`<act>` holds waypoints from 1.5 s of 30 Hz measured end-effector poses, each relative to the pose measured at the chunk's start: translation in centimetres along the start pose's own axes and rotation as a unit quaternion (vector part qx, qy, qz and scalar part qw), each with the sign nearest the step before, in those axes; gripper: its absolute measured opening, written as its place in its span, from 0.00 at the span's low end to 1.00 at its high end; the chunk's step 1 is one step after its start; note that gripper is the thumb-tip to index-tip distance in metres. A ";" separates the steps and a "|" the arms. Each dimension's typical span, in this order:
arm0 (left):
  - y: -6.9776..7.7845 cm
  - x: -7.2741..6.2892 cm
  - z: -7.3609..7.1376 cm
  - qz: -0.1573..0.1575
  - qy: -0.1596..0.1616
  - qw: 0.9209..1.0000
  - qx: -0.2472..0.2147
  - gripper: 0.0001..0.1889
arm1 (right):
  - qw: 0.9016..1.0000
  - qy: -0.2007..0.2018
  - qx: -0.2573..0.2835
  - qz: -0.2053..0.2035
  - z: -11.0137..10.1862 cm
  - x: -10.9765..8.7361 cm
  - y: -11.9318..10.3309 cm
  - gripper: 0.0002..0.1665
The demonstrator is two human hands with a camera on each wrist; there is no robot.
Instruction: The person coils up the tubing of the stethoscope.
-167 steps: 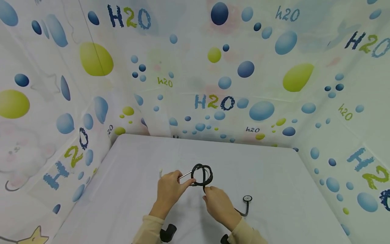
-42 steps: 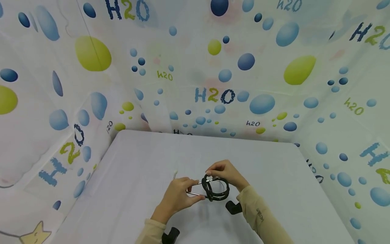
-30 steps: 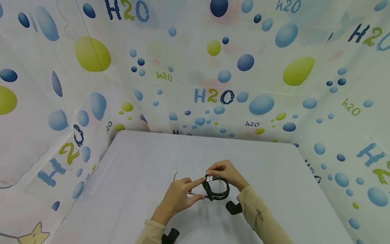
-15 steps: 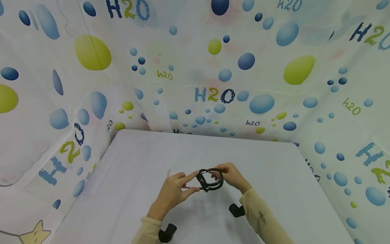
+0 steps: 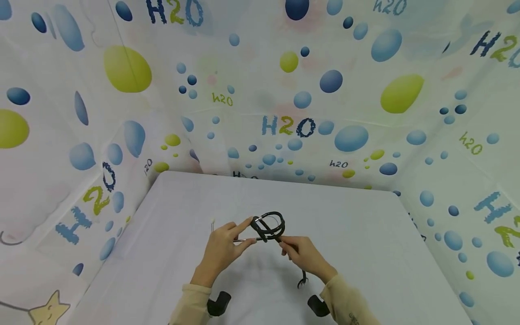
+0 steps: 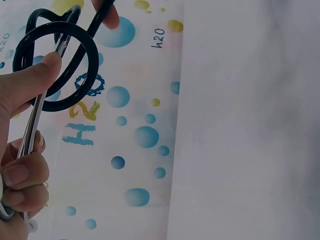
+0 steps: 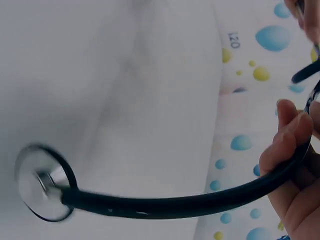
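Over the table, both hands hold a stethoscope (image 5: 268, 231), its black tubing wound into loops. My left hand (image 5: 221, 246) grips the metal ear tubes (image 6: 33, 122), with thumb and index finger at the loops. One pale eartip (image 5: 212, 221) sticks up behind that hand. At the lower right of the loops, my right hand (image 5: 306, 256) pinches the tubing between thumb and fingers. From there a length of tubing (image 7: 165, 207) runs down to the round chest piece (image 7: 45, 182), which dangles free. In the head view the chest piece shows small beneath the right hand.
A white table (image 5: 183, 203) lies below the hands, with patterned cloth walls (image 5: 243, 67) around its back and sides. Black devices (image 5: 219, 304) are strapped at both wrists, under beige sleeves (image 5: 349, 300).
The right hand has moved from the right side of the loops to below them, still pinching tubing. The loops have shifted slightly left and up, and the chest piece has come into view.
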State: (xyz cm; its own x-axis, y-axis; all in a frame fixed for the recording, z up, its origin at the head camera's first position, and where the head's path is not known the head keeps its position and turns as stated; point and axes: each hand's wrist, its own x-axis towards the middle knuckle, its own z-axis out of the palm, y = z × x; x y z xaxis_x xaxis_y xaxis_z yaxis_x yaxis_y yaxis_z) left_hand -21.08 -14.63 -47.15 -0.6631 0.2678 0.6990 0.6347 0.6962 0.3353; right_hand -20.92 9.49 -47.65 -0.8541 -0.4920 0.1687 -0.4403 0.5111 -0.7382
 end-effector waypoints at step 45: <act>0.3 -0.9 1.7 -0.029 0.022 0.999 -0.015 0.28 | 0.966 0.068 -0.224 -0.108 1.0 -3.8 -4.6 0.04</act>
State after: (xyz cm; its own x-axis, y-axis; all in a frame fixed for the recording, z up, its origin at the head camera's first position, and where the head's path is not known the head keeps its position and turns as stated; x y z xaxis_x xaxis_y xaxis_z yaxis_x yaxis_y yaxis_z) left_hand -20.94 -13.50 -48.73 -0.6819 0.1969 0.7044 0.6072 0.6894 0.3950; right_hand -15.40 8.34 -45.54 -0.7435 -0.5401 0.3943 -0.6625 0.6752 -0.3244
